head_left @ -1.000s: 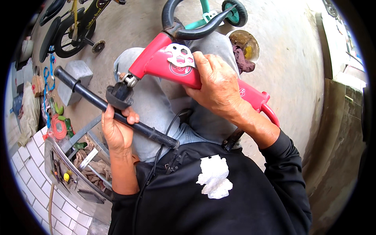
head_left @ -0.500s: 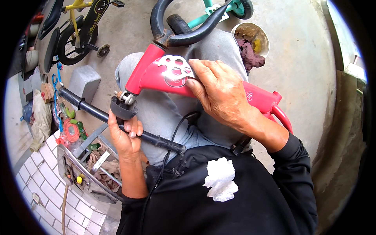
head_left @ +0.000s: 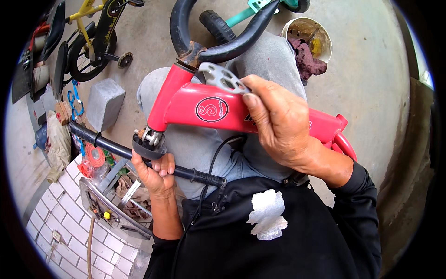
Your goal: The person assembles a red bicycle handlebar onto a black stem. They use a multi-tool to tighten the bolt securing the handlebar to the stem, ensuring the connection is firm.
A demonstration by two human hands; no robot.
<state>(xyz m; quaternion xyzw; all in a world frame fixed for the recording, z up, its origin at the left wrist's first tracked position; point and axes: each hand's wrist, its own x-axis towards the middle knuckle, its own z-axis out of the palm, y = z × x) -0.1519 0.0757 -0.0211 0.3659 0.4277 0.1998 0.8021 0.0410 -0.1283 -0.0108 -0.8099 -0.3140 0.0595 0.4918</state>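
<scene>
Multi-hole wrench (head_left: pixel 219 76) has tilted, fully baring the emblem (head_left: pixel 212 109) on the red frame (head_left: pixel 238 103).

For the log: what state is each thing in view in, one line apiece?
Left hand: curled around the black handlebar.
Right hand: pinching the holed spanner by its end.
Holed spanner: tilted over the red frame; contact unclear.
Red frame: above the legs.
Black handlebar: slanted, held.
Bucket: open, dark red cloth over its rim.
Yellow-and-black bicycle: standing.
Grey block: on the floor.
</scene>
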